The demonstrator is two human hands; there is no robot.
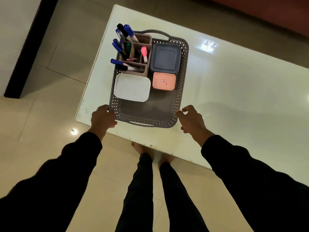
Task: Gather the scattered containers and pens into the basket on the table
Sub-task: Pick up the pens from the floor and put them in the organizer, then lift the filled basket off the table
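Head view, the only one I have: basket (181,91) sits on the table (234,97) near its close corner, and everything I can find is already inside it; pen holder (143,71) in the far left corner with pens (124,31) standing in it, their caps leaning out past the basket rim; dark blue box (165,58) far right, pink box (164,80) just in front of it, white box (132,87) in front of the holder; near third of the basket floor is bare; I see nothing loose on the table, so I judge the gathering done

Left hand (102,118) grips the near left corner of the basket, fingers curled over the rim; right hand (192,120) is at the near right corner with fingers loosely spread, one fingertip at or just off the rim, holding nothing; I read this as steadying or squaring the basket, not lifting it

Hard to tell: pen count, since they overlap; label on the pink box unreadable; right end of the table cut off; whether the right fingertip truly touches, I cannot say
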